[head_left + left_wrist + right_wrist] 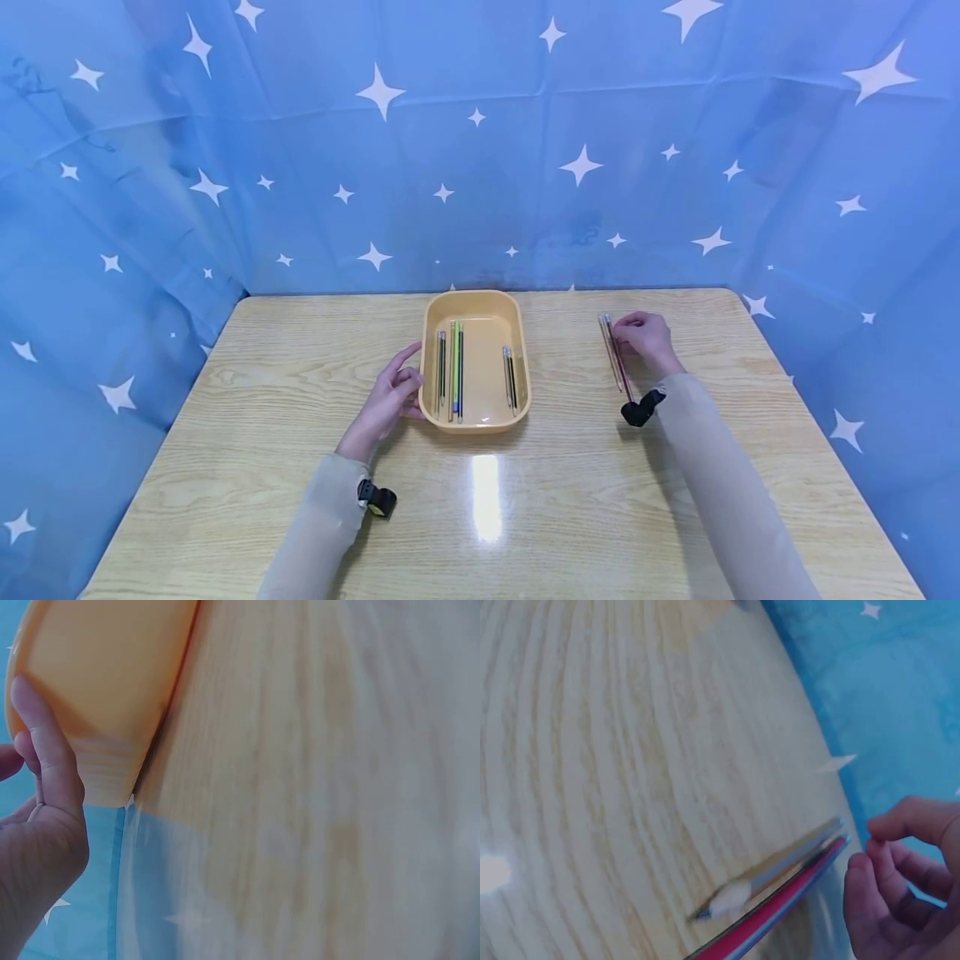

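A yellow-orange plastic tray (483,375) stands at the table's middle, holding several pencils along its left side and a few shorter dark pencils (511,379) at its right. Against the tray's outer left wall rest the fingers of my left hand (386,404); the left wrist view shows one fairly straight finger on that wall. Right of the tray, a light brown pencil (611,354) and a dark red pencil (619,358) lie side by side. My right hand (648,337) is beside their far ends, fingers loosely bent. In the right wrist view a small gap separates its fingertips from the red pencil (780,904).
The wood-grain table (262,433) ends at the back against a blue curtain (480,167) with white stars. More curtain hangs along both sides. Each sleeved wrist carries a black camera, one of them the left camera (378,498).
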Demonstrator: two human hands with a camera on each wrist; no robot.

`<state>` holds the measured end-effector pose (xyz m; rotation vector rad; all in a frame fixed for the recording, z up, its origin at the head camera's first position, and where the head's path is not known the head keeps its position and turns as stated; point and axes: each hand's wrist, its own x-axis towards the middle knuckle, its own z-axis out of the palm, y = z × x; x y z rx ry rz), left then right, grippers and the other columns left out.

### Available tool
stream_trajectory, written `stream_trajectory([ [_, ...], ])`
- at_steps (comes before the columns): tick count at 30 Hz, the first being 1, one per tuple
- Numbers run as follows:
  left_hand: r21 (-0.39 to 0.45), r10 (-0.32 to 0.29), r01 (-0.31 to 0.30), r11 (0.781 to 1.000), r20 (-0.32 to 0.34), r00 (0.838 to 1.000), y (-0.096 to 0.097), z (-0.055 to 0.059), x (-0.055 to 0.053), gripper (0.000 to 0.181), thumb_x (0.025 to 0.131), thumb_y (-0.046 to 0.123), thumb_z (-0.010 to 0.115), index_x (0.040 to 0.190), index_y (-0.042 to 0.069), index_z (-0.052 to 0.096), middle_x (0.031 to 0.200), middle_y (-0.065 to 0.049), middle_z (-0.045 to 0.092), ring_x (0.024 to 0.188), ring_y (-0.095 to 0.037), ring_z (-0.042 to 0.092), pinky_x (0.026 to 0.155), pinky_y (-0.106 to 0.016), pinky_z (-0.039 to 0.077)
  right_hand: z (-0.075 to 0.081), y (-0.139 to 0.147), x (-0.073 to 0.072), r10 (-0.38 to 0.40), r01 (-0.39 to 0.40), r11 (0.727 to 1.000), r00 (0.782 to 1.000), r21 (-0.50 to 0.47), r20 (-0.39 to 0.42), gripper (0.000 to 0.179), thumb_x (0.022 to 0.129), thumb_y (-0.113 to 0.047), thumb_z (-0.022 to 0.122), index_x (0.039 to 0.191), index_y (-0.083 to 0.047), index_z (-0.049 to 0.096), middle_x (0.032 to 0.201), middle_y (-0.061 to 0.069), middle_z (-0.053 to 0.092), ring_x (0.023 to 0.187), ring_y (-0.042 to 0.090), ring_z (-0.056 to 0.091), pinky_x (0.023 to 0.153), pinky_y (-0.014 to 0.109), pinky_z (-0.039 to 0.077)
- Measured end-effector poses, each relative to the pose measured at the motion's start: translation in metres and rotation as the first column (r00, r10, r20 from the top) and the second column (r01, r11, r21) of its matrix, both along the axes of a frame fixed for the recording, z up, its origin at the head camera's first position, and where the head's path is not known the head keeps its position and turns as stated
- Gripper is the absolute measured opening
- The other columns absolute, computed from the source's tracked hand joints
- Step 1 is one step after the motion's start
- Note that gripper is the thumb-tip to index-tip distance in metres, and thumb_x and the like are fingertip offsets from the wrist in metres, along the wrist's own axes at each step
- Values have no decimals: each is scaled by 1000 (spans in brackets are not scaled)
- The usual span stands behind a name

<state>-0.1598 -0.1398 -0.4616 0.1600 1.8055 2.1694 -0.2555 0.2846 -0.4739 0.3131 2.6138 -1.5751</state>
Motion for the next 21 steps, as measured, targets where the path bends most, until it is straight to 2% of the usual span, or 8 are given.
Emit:
stream_trajectory([
  [9, -14, -4, 4, 1000, -3, 1000, -2, 0, -1, 58, 91, -4, 39, 142, 12, 18, 102, -38, 33, 62, -17, 49, 62, -59, 48, 16, -15, 1, 47, -47, 999, 998, -10, -29, 27, 85, -14, 58, 104, 6, 57, 90, 19, 57, 76, 29, 60, 66, 34, 54],
  [13, -11, -3, 3, 1000, -1, 1000, -1, -1, -1, 58, 91, -4, 39, 142, 12, 18, 102, -38, 34, 62, -17, 49, 64, -64, 45, 22, -24, 1, 76, -77, 997, 997, -27, -19, 26, 85, -14, 58, 103, 5, 57, 92, 22, 56, 75, 30, 56, 66, 37, 52],
  [16, -9, 0, 0, 1000, -1, 1000, -1, -1, 0, 58, 91, -4, 40, 142, 12, 19, 101, -37, 34, 62, -17, 49, 66, -67, 41, 26, -31, 1, 95, -96, 995, 995, -39, -28, 26, 85, -13, 59, 103, 6, 57, 92, 21, 57, 79, 32, 56, 72, 42, 51],
  [21, -9, 2, -2, 1000, -5, 1000, 0, -1, 0, 58, 91, -4, 39, 142, 11, 18, 100, -36, 35, 62, -17, 49, 64, -64, 44, 30, -46, 2, 123, -125, 990, 992, -63, -35, 27, 85, -12, 59, 104, 6, 56, 92, 17, 56, 90, 39, 54, 80, 47, 48],
])
